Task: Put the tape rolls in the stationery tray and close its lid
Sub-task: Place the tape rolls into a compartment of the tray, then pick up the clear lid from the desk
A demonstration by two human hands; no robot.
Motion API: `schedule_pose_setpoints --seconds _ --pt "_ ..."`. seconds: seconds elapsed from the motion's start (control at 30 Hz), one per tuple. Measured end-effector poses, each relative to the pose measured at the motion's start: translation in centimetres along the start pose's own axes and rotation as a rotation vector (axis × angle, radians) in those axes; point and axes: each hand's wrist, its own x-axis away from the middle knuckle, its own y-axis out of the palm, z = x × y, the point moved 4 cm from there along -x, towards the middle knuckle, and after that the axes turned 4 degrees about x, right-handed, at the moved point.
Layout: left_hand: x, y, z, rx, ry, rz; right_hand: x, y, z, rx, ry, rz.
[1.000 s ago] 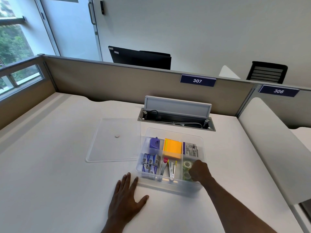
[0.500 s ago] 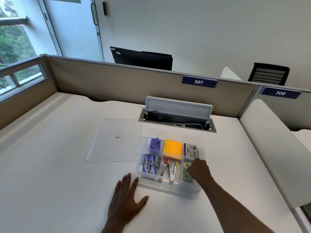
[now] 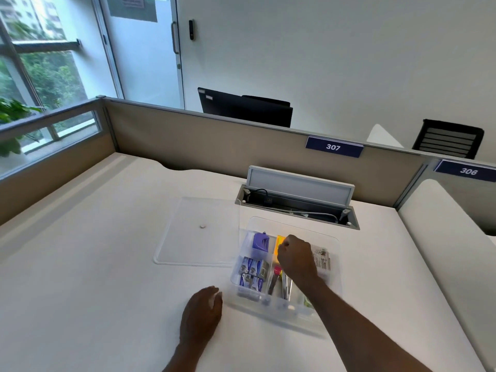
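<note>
The left hand (image 3: 200, 315) lies palm-down, fingers loosely together and slightly curled. The right hand (image 3: 294, 257) reaches forward on an outstretched forearm — fingers curled inward, knuckles up — held raised.

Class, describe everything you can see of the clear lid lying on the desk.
The lid is a clear, thin, plastic-looking rectangle with rounded corners and a shallow raised rim. A small round pale knob sits near its middle. It lies flat on the white desk, off the stationery tray and at the tray's left side, its right edge meeting or slightly overlapping it. Neither hand touches it.
</note>
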Motion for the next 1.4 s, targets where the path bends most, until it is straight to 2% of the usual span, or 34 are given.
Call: schedule_pose_setpoints --seconds 0.1,0.2,0.37,0.57,0.7,0.8,0.93,1.03,1.1,1.2,1.23,1.33,1.4 --pt "-2.6 -3.2 -0.1 0.161 -0.140 0.208 -0.7 1.6 -2.7 -0.067 0.000 -0.062" --pt "-5.9 -5.7 -0.7 0.169 -0.171 0.259 -1.9 3.5 -5.5 -0.127 0.013 -0.097" --pt "-11.2 -8.3 -2.7 0.101 -0.192 0.222 -4.3 7.6 -9.9 -0.152 0.066 -0.172" --pt "-16.0 -9.0 -5.2 0.107 -0.264 0.173 -6.0 13.2 -13.1 -0.092 0.160 -0.373" --pt "-18.2 -8.5 -6.5 0.062 -0.371 0.073 -6.4 15.8 -13.2 0.023 0.265 -0.455" --pt "-19.3 -8.3 -7.3 0.003 -0.444 0.018 -6.6 17.2 -12.0 0.088 0.410 -0.497" --pt "-20.5 -8.0 -7.6 -0.065 -0.466 -0.001 -6.8 18.4 -11.8 0.133 0.488 -0.456" --pt "-21.5 -7.8 -7.6 -0.041 -0.503 -0.006 -7.3 18.2 -12.2 0.069 0.515 -0.378" --pt "-22.1 -8.0 -8.4 0.078 -0.605 -0.023 -7.7 17.6 -11.9 -0.010 0.580 -0.348" --pt "-22.7 -8.7 -9.7 0.635 -0.730 -0.080 -8.2 17.0 -11.7 -0.137 0.615 -0.338" --pt "-23.0 -9.3 -9.7 0.740 -0.751 -0.116 -8.4 16.8 -11.9 -0.174 0.605 -0.345" --pt "-25.4 -12.0 -8.1 0.814 -0.723 -0.143 -9.2 16.5 -12.8 -0.342 0.545 -0.357" --pt "-27.3 -14.6 -5.5 0.799 -0.625 -0.151 -10.0 15.9 -13.5 -0.430 0.487 -0.334"
